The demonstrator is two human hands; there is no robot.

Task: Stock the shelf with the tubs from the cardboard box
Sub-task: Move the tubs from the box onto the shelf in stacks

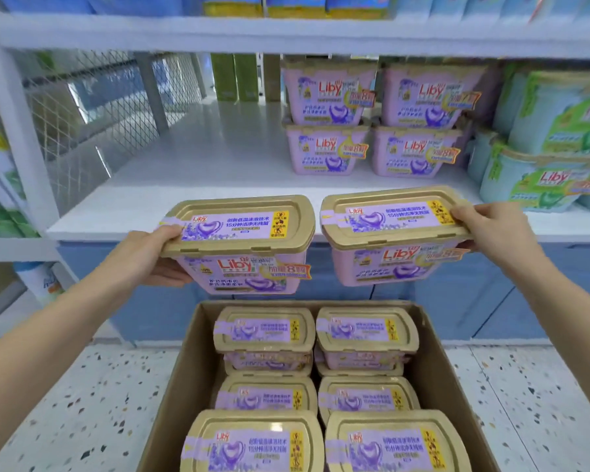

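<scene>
My left hand (150, 257) grips the left end of a pink tub with a gold lid (242, 240). In my right hand (487, 229) is a second pink tub (389, 233), held by its right end. Both tubs hang side by side in the air, just in front of the white shelf (191, 175) and above the open cardboard box (433, 362). Several more gold-lidded tubs (365, 332) lie stacked in the box. On the shelf, further back and to the right, stand several pink tubs (327, 155) in two stacks, two high.
Light blue and green tubs (542, 185) fill the shelf's right end. A wire mesh panel (96, 107) closes the shelf's left side, and green cartons (234, 76) stand at the back. Another shelf board (286, 35) runs overhead. The box rests on speckled terrazzo floor (82, 403).
</scene>
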